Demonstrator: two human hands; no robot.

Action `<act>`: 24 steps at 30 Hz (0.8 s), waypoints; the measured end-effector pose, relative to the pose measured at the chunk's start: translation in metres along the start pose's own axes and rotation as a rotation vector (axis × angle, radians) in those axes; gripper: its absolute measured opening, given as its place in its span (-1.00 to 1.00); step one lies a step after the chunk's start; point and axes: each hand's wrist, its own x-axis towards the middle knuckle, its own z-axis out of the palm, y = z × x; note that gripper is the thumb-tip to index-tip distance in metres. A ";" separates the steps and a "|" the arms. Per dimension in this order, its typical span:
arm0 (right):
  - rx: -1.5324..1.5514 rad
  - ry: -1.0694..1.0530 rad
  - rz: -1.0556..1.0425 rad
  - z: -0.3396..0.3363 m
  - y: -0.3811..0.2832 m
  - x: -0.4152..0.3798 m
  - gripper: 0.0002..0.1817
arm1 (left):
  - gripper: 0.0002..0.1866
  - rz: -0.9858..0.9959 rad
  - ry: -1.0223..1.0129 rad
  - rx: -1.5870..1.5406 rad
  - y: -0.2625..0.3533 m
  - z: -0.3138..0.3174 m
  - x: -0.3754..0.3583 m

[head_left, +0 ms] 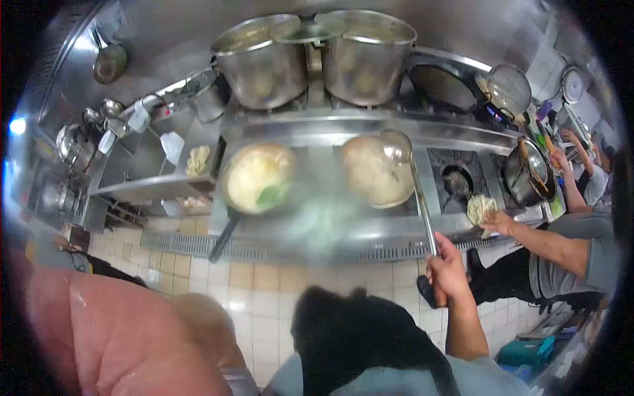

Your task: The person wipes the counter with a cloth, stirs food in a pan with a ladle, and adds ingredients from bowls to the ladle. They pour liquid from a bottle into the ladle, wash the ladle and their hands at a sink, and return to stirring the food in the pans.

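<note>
My right hand [448,267] is wrapped round the handle of a long metal ladle [422,198]. The ladle's bowl overlaps the upper edge of the right pan [378,173], which holds a pale, cloudy liquid. To its left sits another pan [259,177] with pale yellowish contents and a green leafy piece, its dark handle pointing down toward me. My left hand [125,330] looms very close to the camera at the lower left, large and cut off by the frame; how its fingers are set does not show.
Two big steel pots [262,72] stand behind the pans. At right, a co-worker's hand [502,222] rests by a crumpled cloth [481,210], near a bare burner [457,181] and a dark pot [528,170]. Left are a folded cloth [197,160] and steel compartments. A whitish blur covers the centre.
</note>
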 end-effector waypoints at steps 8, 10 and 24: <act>0.277 -0.047 0.209 0.041 -0.006 0.015 -0.53 | -0.68 0.023 0.050 -0.029 -0.067 0.022 -0.014; 0.524 -0.064 0.327 0.051 -0.021 0.006 -0.62 | -0.68 0.012 0.051 -0.050 -0.084 0.026 -0.019; -0.532 0.436 -0.239 0.099 0.002 -0.055 -0.30 | -0.68 0.016 0.103 -0.177 -0.183 0.040 -0.039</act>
